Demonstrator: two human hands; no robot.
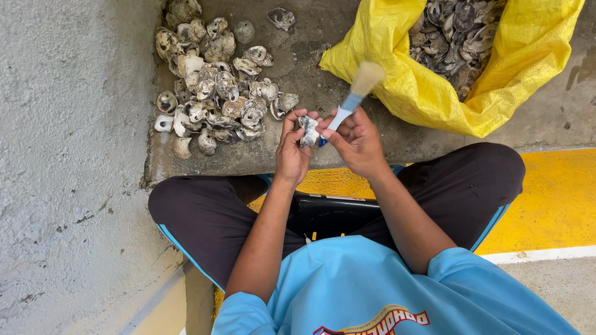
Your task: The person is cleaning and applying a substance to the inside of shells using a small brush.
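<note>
My left hand [290, 149] grips a small grey oyster shell [308, 131] in front of my chest. My right hand [357, 141] holds a paintbrush [355, 93] by its white and blue handle, with the pale bristles pointing up and away. The handle's lower end rests against the shell. Both hands hover above the concrete ledge [323, 93], just past my knees.
A heap of several oyster shells [214, 80] lies on the ledge at the left. A yellow woven sack [496, 80] full of shells gapes open at the upper right. A rough grey wall [68, 155] rises on the left. A yellow painted strip [559, 198] runs under my legs.
</note>
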